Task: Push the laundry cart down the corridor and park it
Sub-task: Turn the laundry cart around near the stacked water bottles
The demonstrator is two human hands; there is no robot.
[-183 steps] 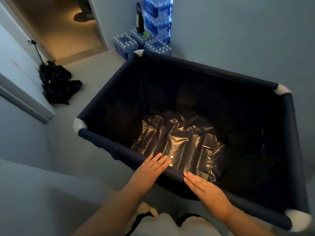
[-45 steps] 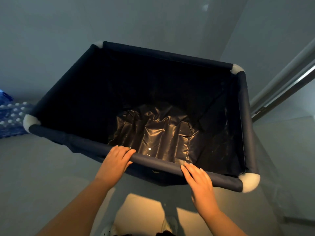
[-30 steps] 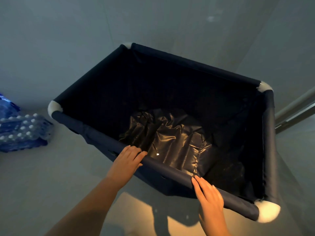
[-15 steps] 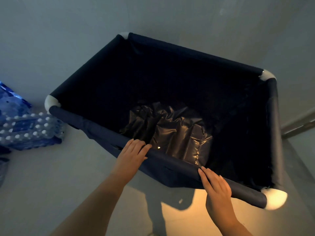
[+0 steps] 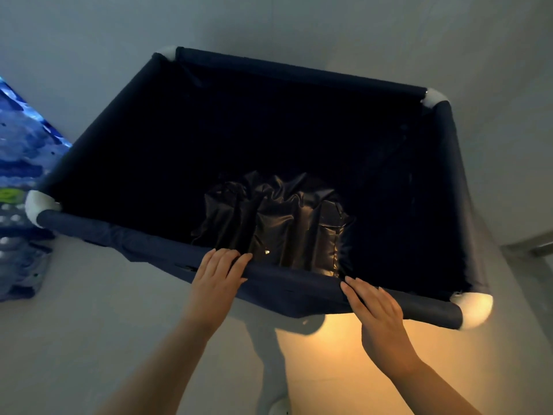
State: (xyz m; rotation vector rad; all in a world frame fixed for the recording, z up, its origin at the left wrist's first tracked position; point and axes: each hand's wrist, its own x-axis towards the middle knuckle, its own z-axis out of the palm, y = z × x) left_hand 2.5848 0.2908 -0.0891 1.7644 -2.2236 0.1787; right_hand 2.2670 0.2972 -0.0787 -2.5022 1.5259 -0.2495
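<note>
Swung the laundry cart [image 5: 299,73] nearer the wall and water packs [image 5: 21,187]; parking seemed close. Kept both hands, left [image 5: 214,275] and right [image 5: 375,307], flat and open on the near rail [image 5: 299,280].

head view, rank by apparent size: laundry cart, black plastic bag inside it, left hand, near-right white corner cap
1. laundry cart
2. black plastic bag
3. left hand, though nearer the camera than the bag, so it looks inflated
4. near-right white corner cap

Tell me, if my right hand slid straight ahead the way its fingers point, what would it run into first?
The right hand already rests on the cart's near rail. Going over the rail, it would probably drop toward the crumpled black liner inside the cart; depth is hard to judge.
</note>
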